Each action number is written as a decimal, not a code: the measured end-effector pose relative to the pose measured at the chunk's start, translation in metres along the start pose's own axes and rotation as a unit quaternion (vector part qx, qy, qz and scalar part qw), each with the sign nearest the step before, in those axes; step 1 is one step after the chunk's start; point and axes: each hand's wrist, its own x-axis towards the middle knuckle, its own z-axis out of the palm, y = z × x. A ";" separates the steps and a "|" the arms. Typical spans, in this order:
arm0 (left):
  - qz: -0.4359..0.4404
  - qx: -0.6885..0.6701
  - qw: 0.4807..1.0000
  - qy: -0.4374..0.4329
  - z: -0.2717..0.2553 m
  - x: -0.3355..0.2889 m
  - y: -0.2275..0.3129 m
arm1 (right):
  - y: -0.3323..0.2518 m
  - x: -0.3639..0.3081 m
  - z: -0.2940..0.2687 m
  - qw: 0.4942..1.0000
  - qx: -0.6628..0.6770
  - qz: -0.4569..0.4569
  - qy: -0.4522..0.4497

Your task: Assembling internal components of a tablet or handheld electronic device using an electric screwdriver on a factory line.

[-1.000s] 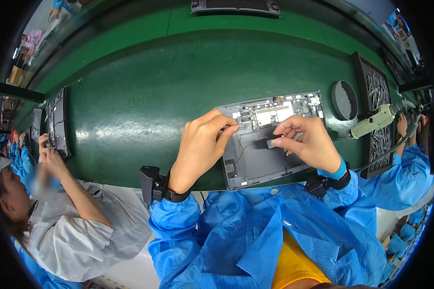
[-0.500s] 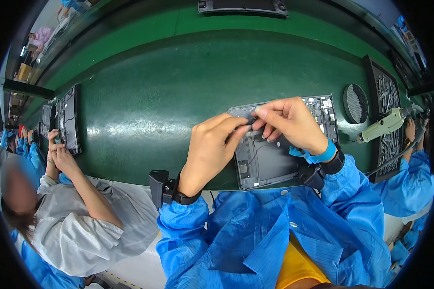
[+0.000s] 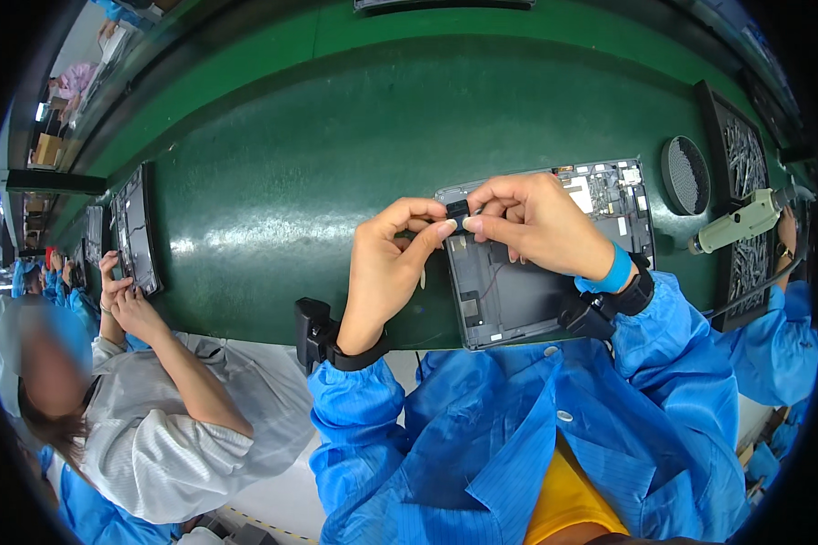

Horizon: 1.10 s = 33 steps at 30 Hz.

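Between the fingertips of both hands is a small black rectangular part (image 3: 458, 211), held over the upper left corner of an open grey tablet housing (image 3: 527, 304). My left hand (image 3: 393, 259) pinches it from the left, thumb and forefinger closed. From the other side my right hand (image 3: 547, 227) also grips it with thumb and forefinger, a blue band around the wrist. The housing lies flat at the table's near edge, with a circuit board (image 3: 609, 195) along its right and a thin reddish wire (image 3: 489, 283) inside. My right hand covers part of the housing.
On the right stand a round black dish (image 3: 684, 174), a pale green power screwdriver (image 3: 741, 221) with a cable, and a black tray (image 3: 715, 118) of small metal parts. At left, a co-worker's hands (image 3: 132, 300) work at another housing (image 3: 134, 227). The table (image 3: 273, 173) is green.
The small black part now shows more plainly between my fingertips. My left fingers have spread a little around it, and my right hand has shifted slightly. The whole view has moved a little.
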 end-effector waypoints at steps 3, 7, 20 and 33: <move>0.104 0.051 0.993 -0.007 -0.003 -0.002 0.003 | -0.002 0.001 0.002 0.999 0.041 -0.003 -0.002; 0.144 0.153 0.978 -0.009 -0.008 -0.007 0.000 | 0.008 0.002 0.003 0.999 0.051 -0.005 -0.006; 0.114 0.167 0.979 -0.035 -0.007 -0.013 -0.009 | 0.006 0.005 0.004 0.960 -0.214 -0.182 -0.008; 0.135 0.201 0.970 -0.036 0.005 -0.010 -0.014 | 0.004 0.001 0.006 0.966 -0.191 -0.173 0.012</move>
